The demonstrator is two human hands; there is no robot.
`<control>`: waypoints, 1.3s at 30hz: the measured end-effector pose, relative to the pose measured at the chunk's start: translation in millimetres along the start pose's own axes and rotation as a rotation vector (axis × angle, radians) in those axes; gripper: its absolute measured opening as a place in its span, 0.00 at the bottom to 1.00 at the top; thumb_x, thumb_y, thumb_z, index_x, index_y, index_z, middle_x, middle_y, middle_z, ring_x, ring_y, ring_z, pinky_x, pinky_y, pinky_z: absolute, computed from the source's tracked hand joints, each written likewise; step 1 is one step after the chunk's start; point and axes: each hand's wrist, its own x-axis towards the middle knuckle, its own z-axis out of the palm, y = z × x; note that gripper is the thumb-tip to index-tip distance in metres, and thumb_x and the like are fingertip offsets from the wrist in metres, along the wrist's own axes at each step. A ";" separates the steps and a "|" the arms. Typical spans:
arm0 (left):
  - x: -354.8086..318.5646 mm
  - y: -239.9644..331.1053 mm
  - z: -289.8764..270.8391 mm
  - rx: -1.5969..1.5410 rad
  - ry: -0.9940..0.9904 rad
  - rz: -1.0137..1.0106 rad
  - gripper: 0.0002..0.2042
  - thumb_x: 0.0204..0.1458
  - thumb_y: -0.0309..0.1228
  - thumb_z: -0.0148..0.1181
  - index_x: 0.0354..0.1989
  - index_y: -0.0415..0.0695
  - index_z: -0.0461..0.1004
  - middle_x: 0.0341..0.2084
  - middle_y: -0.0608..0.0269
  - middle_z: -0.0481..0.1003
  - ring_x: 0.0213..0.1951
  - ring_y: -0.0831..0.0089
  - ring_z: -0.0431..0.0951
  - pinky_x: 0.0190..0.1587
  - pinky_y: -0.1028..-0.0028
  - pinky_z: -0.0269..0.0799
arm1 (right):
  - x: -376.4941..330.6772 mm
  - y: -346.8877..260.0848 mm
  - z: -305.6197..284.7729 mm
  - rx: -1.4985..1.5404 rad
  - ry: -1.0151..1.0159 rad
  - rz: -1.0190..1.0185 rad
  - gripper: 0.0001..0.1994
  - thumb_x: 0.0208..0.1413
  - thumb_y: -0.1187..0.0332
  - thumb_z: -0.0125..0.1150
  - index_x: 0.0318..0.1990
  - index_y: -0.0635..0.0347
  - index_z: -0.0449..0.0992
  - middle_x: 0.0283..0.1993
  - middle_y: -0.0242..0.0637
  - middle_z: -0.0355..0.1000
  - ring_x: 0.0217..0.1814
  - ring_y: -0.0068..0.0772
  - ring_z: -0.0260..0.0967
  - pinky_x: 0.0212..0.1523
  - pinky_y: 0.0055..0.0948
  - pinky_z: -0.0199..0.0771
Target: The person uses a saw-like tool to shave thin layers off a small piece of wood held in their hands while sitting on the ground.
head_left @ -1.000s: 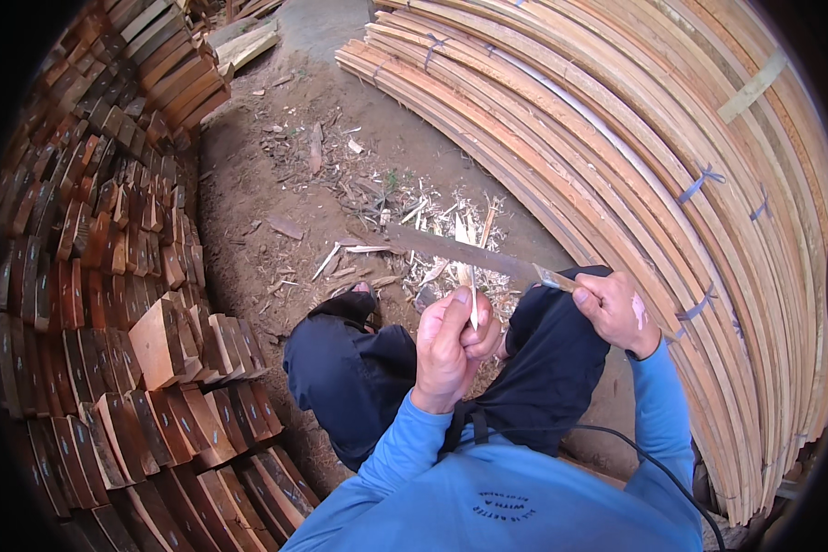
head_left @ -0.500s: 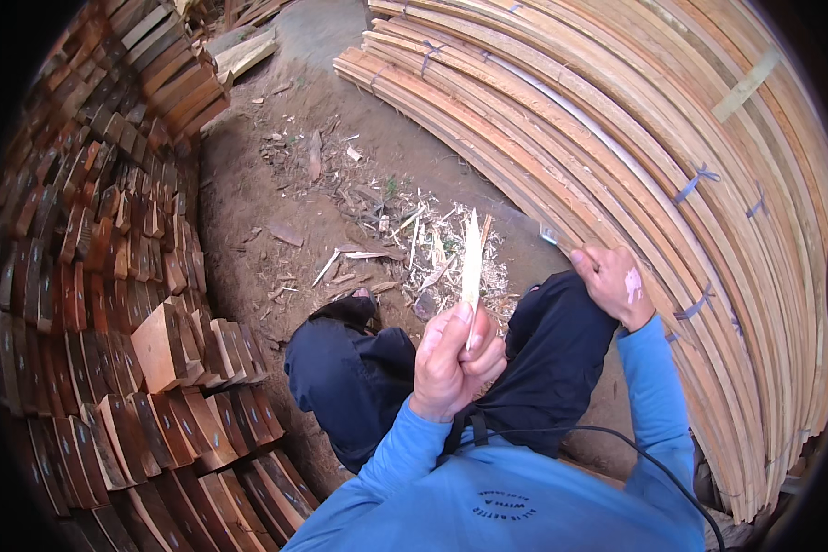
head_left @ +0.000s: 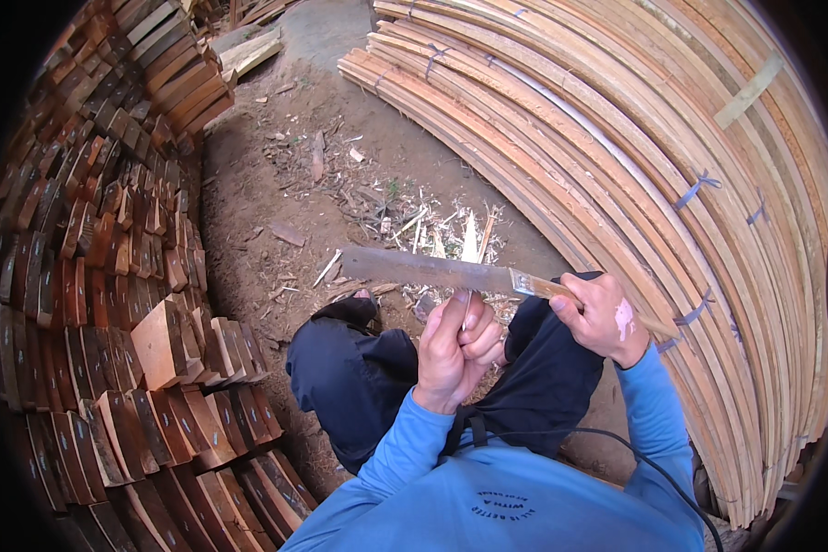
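My left hand is closed, thumb and fingers pinching the lower end of a pale, pointed wood stick that stands upright in front of me. A machete with a long dark blade and a wooden handle lies across the stick, its flat side hiding the middle part. Around that handle my right hand is wrapped, above my right knee. The blade reaches leftward past my left hand, just above the fingertips. Whether the edge touches the wood I cannot tell.
Wood shavings and chips litter the dirt ground beyond my knees. Tall stacks of cut wood blocks rise at the left. Bundles of long planks, tied with blue strips, fill the right side. A black cable crosses my lap.
My right hand has turned the machete inward, so its blade now extends left across the stick. Before, the blade was barely visible beside the planks. My left hand has hardly moved.
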 end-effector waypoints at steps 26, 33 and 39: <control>1.9 -1.9 -16.9 -0.409 -0.065 -0.094 0.16 0.73 0.38 0.41 0.30 0.46 0.61 0.17 0.76 0.51 0.16 0.86 0.47 0.17 0.81 0.43 | 8.9 20.1 17.6 -0.113 0.097 -0.047 0.27 0.62 0.43 0.58 0.24 0.60 0.69 0.15 0.51 0.64 0.21 0.61 0.67 0.23 0.50 0.64; 11.2 0.8 -25.4 -0.568 -0.023 -0.045 0.17 0.73 0.39 0.40 0.30 0.46 0.61 0.17 0.76 0.52 0.15 0.86 0.47 0.17 0.81 0.44 | 27.1 26.6 34.0 -0.211 0.130 -0.030 0.28 0.62 0.41 0.55 0.29 0.61 0.76 0.18 0.52 0.70 0.24 0.60 0.71 0.26 0.50 0.70; 4.1 14.8 1.5 -0.438 -0.148 0.026 0.18 0.74 0.39 0.38 0.29 0.46 0.59 0.16 0.76 0.51 0.15 0.87 0.47 0.15 0.82 0.43 | 46.5 68.0 10.3 -0.125 0.225 0.220 0.30 0.70 0.46 0.46 0.25 0.66 0.71 0.20 0.60 0.64 0.24 0.60 0.66 0.30 0.50 0.65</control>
